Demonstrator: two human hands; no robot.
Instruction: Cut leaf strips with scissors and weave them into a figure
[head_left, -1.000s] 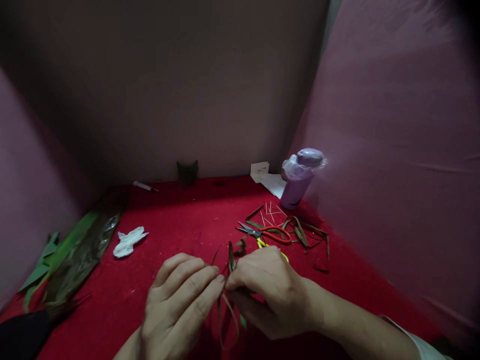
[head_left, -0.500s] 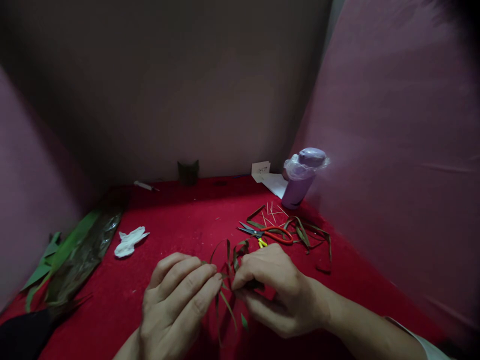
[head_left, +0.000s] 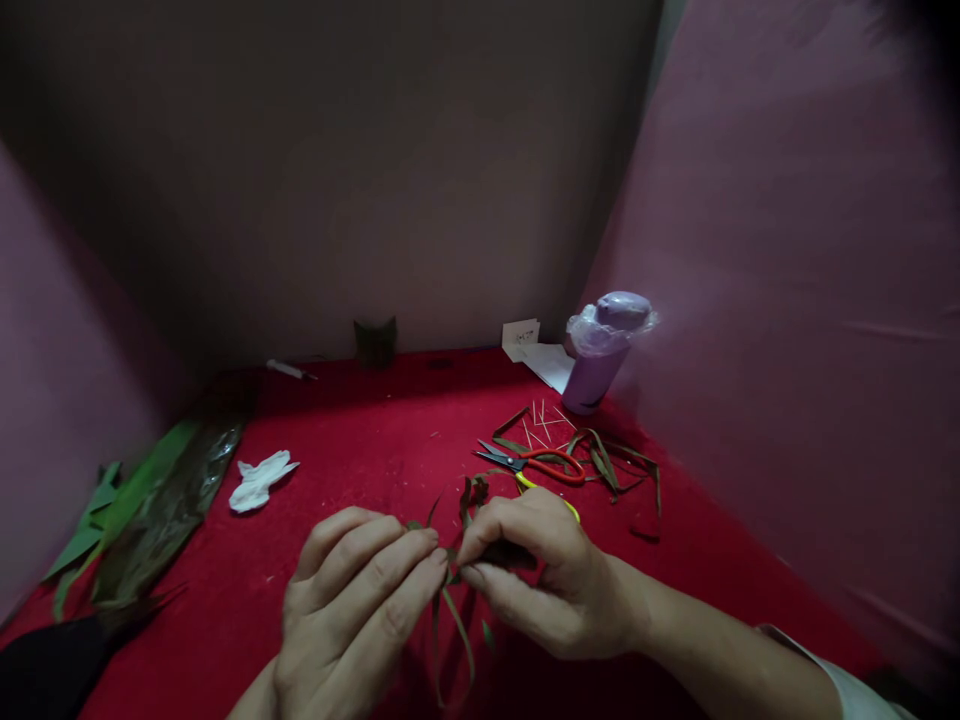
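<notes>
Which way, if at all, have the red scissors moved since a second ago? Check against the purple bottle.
No. The red scissors lie at the same offset from the purple bottle as before, below-left of it; both drift together slightly.

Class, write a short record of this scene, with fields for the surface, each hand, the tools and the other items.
Surface: red cloth
Left hand: pinching the leaf strips
Right hand: pinching the same leaf strips from the other side
Tools: red-handled scissors and toothpicks, beyond the right hand
Far right: purple bottle, plastic film over its top
Left side: white tissue, long green leaves
</notes>
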